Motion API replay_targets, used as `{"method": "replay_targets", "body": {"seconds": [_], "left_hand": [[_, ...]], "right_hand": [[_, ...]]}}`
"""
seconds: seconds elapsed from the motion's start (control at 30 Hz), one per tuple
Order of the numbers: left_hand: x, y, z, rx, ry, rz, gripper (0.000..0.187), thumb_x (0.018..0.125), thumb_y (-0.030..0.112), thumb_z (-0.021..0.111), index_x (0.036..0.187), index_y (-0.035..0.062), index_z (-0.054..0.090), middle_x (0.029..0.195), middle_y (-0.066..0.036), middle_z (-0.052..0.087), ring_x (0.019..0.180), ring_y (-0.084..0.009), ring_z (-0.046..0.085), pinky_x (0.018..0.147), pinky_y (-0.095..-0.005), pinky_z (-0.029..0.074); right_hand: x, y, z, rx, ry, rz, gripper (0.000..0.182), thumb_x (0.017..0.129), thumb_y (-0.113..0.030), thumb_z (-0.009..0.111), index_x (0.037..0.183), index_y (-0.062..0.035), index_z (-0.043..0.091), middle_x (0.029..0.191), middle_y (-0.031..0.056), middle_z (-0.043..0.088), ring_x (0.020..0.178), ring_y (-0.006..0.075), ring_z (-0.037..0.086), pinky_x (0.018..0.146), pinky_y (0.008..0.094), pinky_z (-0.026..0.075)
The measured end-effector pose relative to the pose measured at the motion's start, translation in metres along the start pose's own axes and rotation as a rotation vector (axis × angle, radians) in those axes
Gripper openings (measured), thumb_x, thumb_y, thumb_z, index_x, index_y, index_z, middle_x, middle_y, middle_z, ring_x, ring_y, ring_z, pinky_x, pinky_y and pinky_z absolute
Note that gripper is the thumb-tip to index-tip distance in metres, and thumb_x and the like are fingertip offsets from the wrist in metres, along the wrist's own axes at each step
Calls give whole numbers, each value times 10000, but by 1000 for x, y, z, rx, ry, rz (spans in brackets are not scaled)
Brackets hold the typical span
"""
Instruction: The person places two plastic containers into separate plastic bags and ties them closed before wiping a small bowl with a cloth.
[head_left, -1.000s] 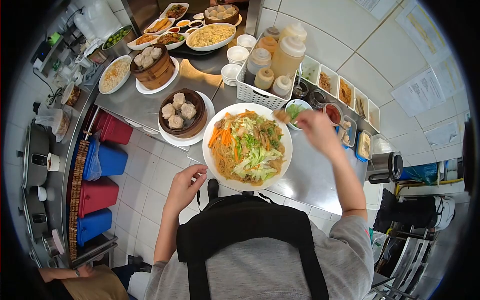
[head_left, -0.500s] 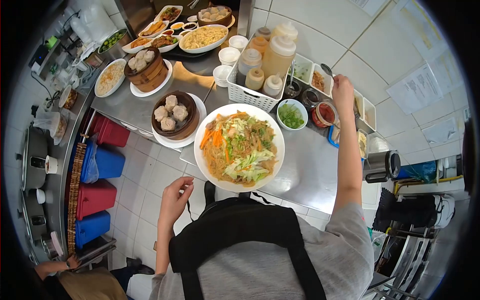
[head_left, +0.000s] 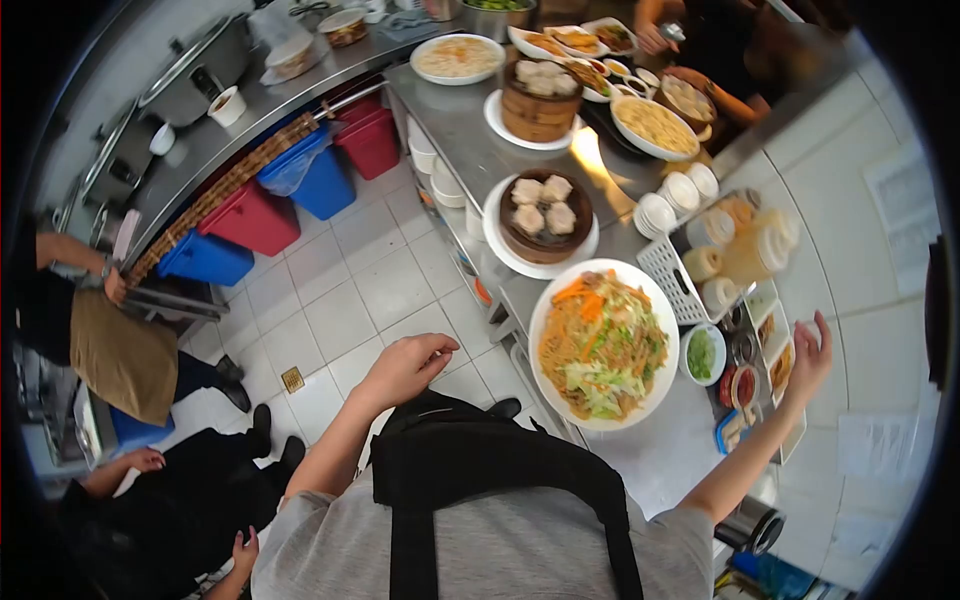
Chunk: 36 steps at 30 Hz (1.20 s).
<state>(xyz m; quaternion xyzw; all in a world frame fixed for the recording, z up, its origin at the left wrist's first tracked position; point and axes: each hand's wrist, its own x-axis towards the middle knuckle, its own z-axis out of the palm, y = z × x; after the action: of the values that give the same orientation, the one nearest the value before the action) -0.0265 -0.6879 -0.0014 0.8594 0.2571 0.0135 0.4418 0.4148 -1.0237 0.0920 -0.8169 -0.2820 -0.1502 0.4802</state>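
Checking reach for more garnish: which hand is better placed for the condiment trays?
Probably the right hand: it hovers open over the condiment trays, while the left hand hangs over the floor.

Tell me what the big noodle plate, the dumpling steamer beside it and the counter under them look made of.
Noodle plate: glossy white, probably ceramic or melamine. Dumpling steamer: brown round wall, likely bamboo or wood. Counter: grey metal with a bright glare, apparently stainless steel.

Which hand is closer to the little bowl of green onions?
The right hand. It hovers open just past the green onion bowl, over the condiment tubs. The left hand hangs over the floor, beyond the noodle plate.
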Motion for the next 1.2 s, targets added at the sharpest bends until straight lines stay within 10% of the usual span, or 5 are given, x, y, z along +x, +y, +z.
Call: {"method": "replay_targets", "body": {"seconds": [0.2,0.3,0.57,1.03,1.2], "left_hand": [[-7,-35,-70,-47,163,38,186,822,145,521,959,35,581,883,-122,615,742,-261,598,671,-338,465],[-13,-67,-116,-37,275,67,189,813,136,539,959,22,578,889,-122,614,754,-251,602,655,-336,473],[-13,-152,-212,8,248,-37,218,798,80,551,1003,12,579,894,-88,625,752,-175,587,582,-272,454],[26,-209,-266,-131,226,-58,214,802,102,558,996,14,577,917,-119,619,773,-221,608,638,-308,495],[64,-221,-301,-104,271,-23,274,806,136,568,1057,26,548,1061,-129,568,885,-250,584,714,-333,484]], "right_hand": [[-126,-164,139,542,-440,189,274,722,58,534,994,47,565,589,75,572,489,141,567,456,250,489],[-182,-208,258,741,-859,536,259,787,-3,524,1042,37,552,784,129,618,679,191,628,617,291,521],[-192,-176,385,1476,-279,1224,257,824,-69,528,1058,8,455,1083,196,520,976,343,553,811,390,486],[-169,-163,425,1095,-137,1149,217,772,-103,543,965,-16,496,845,152,594,746,271,595,681,369,506],[-158,-217,485,790,-691,1080,268,848,-213,486,1041,-28,509,954,147,592,894,250,584,774,381,479]]}}
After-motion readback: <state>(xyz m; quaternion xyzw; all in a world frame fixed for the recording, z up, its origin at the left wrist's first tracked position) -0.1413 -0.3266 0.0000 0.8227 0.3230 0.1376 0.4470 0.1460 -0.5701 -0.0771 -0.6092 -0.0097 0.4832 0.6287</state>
